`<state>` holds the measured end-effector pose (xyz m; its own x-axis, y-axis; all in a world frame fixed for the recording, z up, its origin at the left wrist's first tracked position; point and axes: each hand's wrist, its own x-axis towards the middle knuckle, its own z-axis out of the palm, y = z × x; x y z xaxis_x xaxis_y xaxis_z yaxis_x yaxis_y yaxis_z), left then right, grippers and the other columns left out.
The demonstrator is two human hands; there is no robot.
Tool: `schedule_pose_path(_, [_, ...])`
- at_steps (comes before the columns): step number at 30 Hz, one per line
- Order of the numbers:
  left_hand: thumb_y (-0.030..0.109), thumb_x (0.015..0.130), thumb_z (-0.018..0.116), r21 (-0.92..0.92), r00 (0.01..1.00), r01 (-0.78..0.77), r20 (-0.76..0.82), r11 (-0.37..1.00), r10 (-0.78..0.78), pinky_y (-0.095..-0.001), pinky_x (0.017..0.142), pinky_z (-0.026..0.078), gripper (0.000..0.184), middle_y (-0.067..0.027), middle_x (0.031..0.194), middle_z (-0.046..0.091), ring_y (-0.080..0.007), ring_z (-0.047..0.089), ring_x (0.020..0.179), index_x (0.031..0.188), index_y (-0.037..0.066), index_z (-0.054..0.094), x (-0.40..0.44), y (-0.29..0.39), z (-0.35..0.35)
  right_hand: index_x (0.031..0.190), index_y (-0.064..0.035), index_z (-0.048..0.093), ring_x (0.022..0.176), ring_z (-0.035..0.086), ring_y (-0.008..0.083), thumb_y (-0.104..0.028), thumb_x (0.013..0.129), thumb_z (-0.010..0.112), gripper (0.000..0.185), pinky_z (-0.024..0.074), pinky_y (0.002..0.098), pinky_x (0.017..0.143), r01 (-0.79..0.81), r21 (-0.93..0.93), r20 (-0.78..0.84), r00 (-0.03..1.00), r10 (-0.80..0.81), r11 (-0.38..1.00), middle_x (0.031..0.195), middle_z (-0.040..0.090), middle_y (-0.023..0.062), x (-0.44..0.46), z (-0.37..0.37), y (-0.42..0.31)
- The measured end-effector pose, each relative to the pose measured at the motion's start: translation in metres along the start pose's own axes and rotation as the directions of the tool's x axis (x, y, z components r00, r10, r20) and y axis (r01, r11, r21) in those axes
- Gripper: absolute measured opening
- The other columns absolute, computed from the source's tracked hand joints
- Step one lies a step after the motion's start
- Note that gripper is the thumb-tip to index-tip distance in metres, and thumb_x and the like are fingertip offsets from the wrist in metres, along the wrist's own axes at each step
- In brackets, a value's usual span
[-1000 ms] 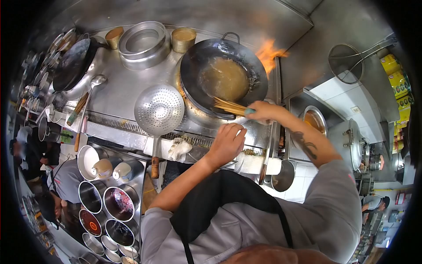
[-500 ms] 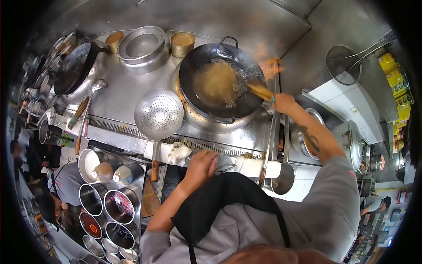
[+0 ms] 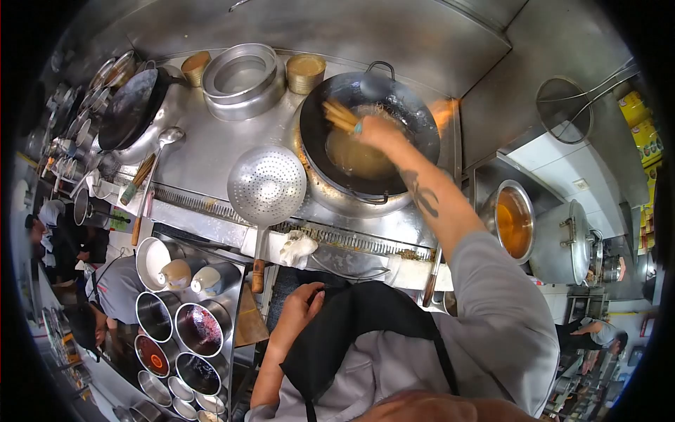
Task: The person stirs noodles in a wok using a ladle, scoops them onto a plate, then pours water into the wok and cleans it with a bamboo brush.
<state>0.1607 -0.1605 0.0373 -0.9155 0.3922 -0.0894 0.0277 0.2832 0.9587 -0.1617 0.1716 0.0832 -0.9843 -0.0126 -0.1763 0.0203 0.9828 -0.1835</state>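
Observation:
My right hand (image 3: 380, 132) is closed around a bamboo wok brush (image 3: 340, 116). Its splayed bristles point left over the far-left inner wall of a black wok (image 3: 420, 144). Cloudy brownish liquid (image 3: 362, 158) lies in the bottom of the wok, partly hidden by my hand and forearm. My left hand (image 3: 302, 307) hangs by the black apron (image 3: 373, 299), in front of the stove edge. It holds nothing, its fingers loosely bent and a little apart. A perforated strainer (image 3: 267, 186) with a wooden handle rests left of the wok.
A crumpled white cloth (image 3: 297, 248) lies on the stove's front edge. Metal rings (image 3: 239, 77) and a ladle (image 3: 167, 137) sit farther left. Seasoning pots (image 3: 200, 327) stand at lower left. Flame (image 3: 444, 112) shows behind the wok. Co-workers (image 3: 116, 288) stand at far left and right.
My right hand has swept the brush from the wok's right side across to its far left. My left hand has drawn back from the stove edge towards the apron. The view has shifted slightly.

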Motion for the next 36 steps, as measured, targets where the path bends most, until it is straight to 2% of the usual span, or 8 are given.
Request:
schedule_pose_path(8, [-0.004,0.081,0.058,0.046,0.981,-0.193,0.037,0.98,0.191,-0.0355,0.069,0.049,0.01,-0.0135,0.085,0.057,-0.03,0.061,0.078,0.09,0.002,0.06,0.028,0.001,-0.01,0.1,-0.0082,0.067,0.091,0.066,0.0379,-0.028,0.08,0.062,0.028,0.052,0.0481,0.082,0.073,-0.095,0.237,0.97,-0.048,0.993,0.094,0.069,0.0194,-0.155,-0.009,0.049])
schedule_pose_path(13, [-0.009,0.08,0.054,0.056,0.968,-0.245,0.069,0.968,0.241,-0.0359,0.073,0.048,0.011,-0.0128,0.085,0.056,-0.0315,0.06,0.082,0.083,0.001,0.055,0.041,0.013,-0.013,0.096,-0.0015,0.068,0.091,0.068,0.0366,-0.026,0.08,0.062,0.03,0.0534,0.0462,0.083,-0.142,-0.329,0.113,0.976,0.188,0.934,0.094,0.069,0.0213,-0.087,-0.026,0.119])
schedule_pose_path(15, [-0.009,0.08,0.052,0.054,0.982,-0.165,0.107,0.985,0.158,-0.0353,0.075,0.047,0.011,-0.0131,0.085,0.056,-0.0316,0.06,0.083,0.083,0.001,0.055,0.038,0.025,-0.013,0.094,-0.0001,0.069,0.09,0.068,0.0368,-0.025,0.08,0.061,0.03,0.0538,0.0462,0.082,-0.232,-0.254,0.006,0.97,0.241,0.939,0.093,0.069,0.0216,-0.056,-0.02,0.117])
schedule_pose_path(18, [-0.009,0.082,0.051,0.005,0.986,-0.149,0.072,0.989,0.148,-0.0337,0.076,0.047,0.01,-0.0132,0.086,0.057,-0.03,0.06,0.083,0.084,0.0,0.055,0.035,0.022,-0.022,0.096,0.0001,0.069,0.088,0.068,0.0388,-0.025,0.081,0.061,0.031,0.0539,0.0473,0.081,-0.111,-0.32,-0.029,0.994,0.108,0.941,0.091,0.069,0.0221,-0.093,0.001,0.104])
schedule_pose_path(22, [-0.007,0.085,0.05,-0.11,0.998,-0.06,0.007,0.992,0.061,-0.0313,0.076,0.046,0.008,-0.0129,0.087,0.058,-0.0257,0.06,0.082,0.085,-0.001,0.055,0.018,0.006,-0.026,0.103,-0.001,0.064,0.085,0.068,0.0381,-0.021,0.082,0.057,0.03,0.0541,0.0473,0.078,-0.127,-0.402,-0.162,0.985,0.066,0.907,0.091,0.069,0.023,-0.078,-0.02,0.172])
schedule_pose_path(31, [0.009,0.093,0.054,-0.203,0.96,0.271,-0.018,0.941,-0.28,-0.0313,0.072,0.046,0.011,-0.0126,0.079,0.059,-0.025,0.06,0.075,0.094,-0.001,0.06,-0.009,0.0,-0.039,0.108,-0.0096,0.067,0.091,0.068,0.0372,-0.033,0.089,0.051,0.034,0.0537,0.0459,0.081,-0.195,-0.359,-0.067,0.981,0.184,0.913,0.1,0.07,0.0186,-0.076,-0.031,0.148])
schedule_pose_path(32, [0.009,0.093,0.055,-0.134,0.98,0.196,0.008,0.971,-0.197,-0.0326,0.072,0.046,0.012,-0.0133,0.078,0.059,-0.0268,0.06,0.075,0.093,-0.001,0.061,-0.006,0.007,-0.037,0.112,-0.0115,0.064,0.088,0.067,0.0375,-0.039,0.085,0.058,0.039,0.0535,0.0492,0.076,-0.223,-0.311,-0.137,0.973,0.188,0.924,0.093,0.069,0.018,-0.036,-0.019,0.18])
schedule_pose_path(36, [0.013,0.089,0.061,0.105,0.97,-0.213,0.144,0.971,0.197,-0.0398,0.075,0.049,0.014,-0.018,0.081,0.061,-0.0365,0.061,0.078,0.09,-0.001,0.063,0.057,0.053,-0.002,0.096,-0.005,0.069,0.087,0.066,0.0394,-0.032,0.078,0.062,0.034,0.0526,0.0468,0.078,-0.089,0.041,-0.154,0.984,0.094,0.995,0.092,0.069,0.0212,0.022,-0.021,0.073])
